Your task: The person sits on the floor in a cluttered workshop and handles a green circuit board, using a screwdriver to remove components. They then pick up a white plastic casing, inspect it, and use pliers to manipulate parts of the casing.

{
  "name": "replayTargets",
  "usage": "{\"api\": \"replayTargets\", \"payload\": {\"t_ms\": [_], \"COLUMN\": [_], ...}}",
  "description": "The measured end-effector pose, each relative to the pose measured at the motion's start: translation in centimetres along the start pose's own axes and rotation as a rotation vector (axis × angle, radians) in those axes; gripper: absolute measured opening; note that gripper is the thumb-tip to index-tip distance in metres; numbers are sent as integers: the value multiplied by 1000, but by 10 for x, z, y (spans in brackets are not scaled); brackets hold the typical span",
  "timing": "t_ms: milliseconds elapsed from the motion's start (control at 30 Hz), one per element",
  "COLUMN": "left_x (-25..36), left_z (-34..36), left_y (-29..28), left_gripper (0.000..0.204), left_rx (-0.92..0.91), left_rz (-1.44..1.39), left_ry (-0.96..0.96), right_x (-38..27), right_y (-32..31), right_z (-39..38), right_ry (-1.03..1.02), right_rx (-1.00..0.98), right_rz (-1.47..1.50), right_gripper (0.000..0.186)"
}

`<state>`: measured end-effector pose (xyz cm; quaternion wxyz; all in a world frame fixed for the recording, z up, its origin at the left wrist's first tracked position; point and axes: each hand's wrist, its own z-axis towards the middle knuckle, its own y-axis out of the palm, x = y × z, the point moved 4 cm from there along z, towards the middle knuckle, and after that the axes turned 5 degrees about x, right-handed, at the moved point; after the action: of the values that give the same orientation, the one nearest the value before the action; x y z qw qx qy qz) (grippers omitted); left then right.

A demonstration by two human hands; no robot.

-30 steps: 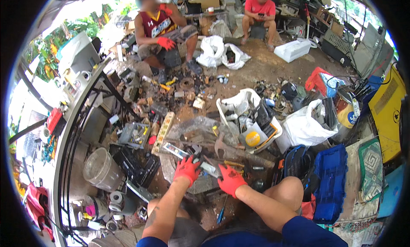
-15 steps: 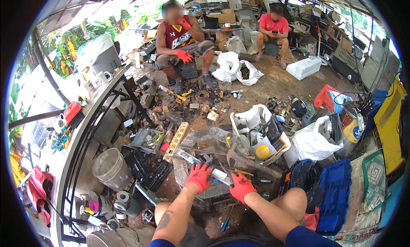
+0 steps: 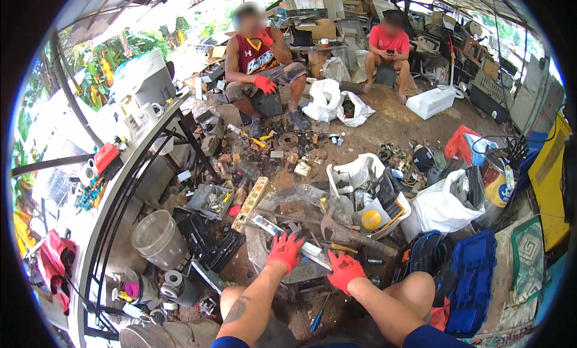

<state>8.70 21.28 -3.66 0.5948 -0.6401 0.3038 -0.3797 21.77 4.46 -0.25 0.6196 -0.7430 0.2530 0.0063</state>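
In red gloves, my two hands hold a long, slim white and grey bar (image 3: 311, 249), which slants over a low, worn work block (image 3: 273, 194). My left hand (image 3: 286, 252) has its fingers closed over the bar's middle. At the bar's near right end, my right hand (image 3: 347, 271) grips it, with the fingertips partly hidden. What kind of device the bar is, I cannot make out. A rusty tool with a heavy head (image 3: 336, 229) lies on the block just past my right hand. On the ground between my knees is a blue-handled screwdriver (image 3: 317, 321).
Left of the block are a cream socket strip (image 3: 251, 205), a clear bucket (image 3: 158, 238) and a metal-legged table (image 3: 108, 194). To the right stand a white bin of scrap (image 3: 338, 175), a white sack (image 3: 442, 206) and an open blue case (image 3: 472, 270). Two people (image 3: 258, 59) (image 3: 389, 44) sit beyond.
The view has shifted slightly, so the scene sits a little differently. Both hands stay on the bar in nearly the same pose.
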Motion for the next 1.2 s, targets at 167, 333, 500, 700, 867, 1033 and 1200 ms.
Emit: {"api": "replayTargets", "payload": {"t_ms": [167,333,500,700,867,1033,1200], "left_x": [5,6,6,8,6,5,8], "left_z": [0,-2,3,3,0,0,-3], "left_y": [-6,-15,-13,-4,-6,-11,-20], "left_gripper": [60,57,61,65,64,71,74], "left_rx": [-1,30,28,-40,1,-28,2], "left_rz": [-18,-11,-66,-41,-47,-67,-108], "left_ry": [-20,11,20,-21,-9,-25,-57], "right_x": [4,14,24,23,27,31,26], "right_y": [-1,-3,7,17,2,-12,-13], "right_z": [0,3,10,9,13,14,15], "right_ry": [-14,-59,-83,-35,9,32,5], "right_rx": [64,252,275,212,250,306,354], "right_rz": [24,95,136,40,9,-47,56], "right_gripper": [70,62,54,63,51,52,50]}}
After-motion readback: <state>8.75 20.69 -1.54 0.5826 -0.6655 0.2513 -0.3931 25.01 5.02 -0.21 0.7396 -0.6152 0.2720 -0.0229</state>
